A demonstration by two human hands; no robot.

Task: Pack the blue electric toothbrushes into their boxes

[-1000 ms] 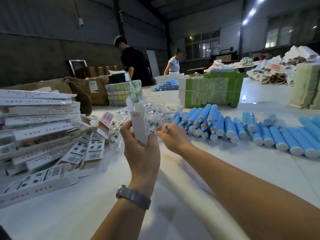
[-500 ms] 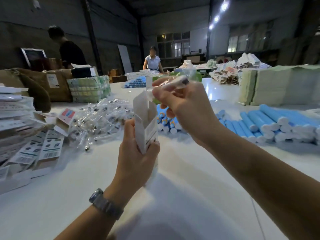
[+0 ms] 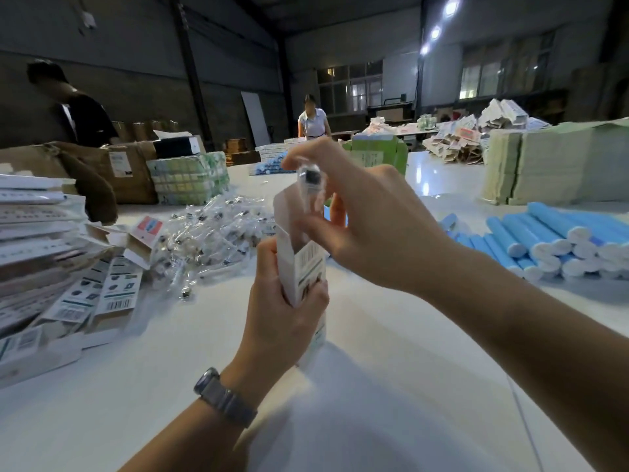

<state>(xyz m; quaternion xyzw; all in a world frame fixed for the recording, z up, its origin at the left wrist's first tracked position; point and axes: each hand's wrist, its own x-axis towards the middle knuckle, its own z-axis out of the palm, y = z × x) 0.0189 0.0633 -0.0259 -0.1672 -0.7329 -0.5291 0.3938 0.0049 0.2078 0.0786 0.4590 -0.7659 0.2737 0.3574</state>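
Head view: the left hand [image 3: 286, 311] is clamped around an upright white cardboard box with an open top flap [image 3: 299, 264]. The right hand [image 3: 371, 226] pinches a clear plastic-wrapped small part [image 3: 310, 185] at its mouth. Blue cylindrical electric toothbrushes [image 3: 544, 243] lie piled toward the white counter's [image 3: 391, 352] right edge.

Upright open box [image 3: 301, 267]; blue toothbrushes [image 3: 544, 240] piled right.

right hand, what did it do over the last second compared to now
The right hand picked a clear-wrapped small part off the table, lifted it, and now lowers it into the open top of the white box. The left hand kept gripping the box upright throughout. The blue toothbrushes stayed on the table.
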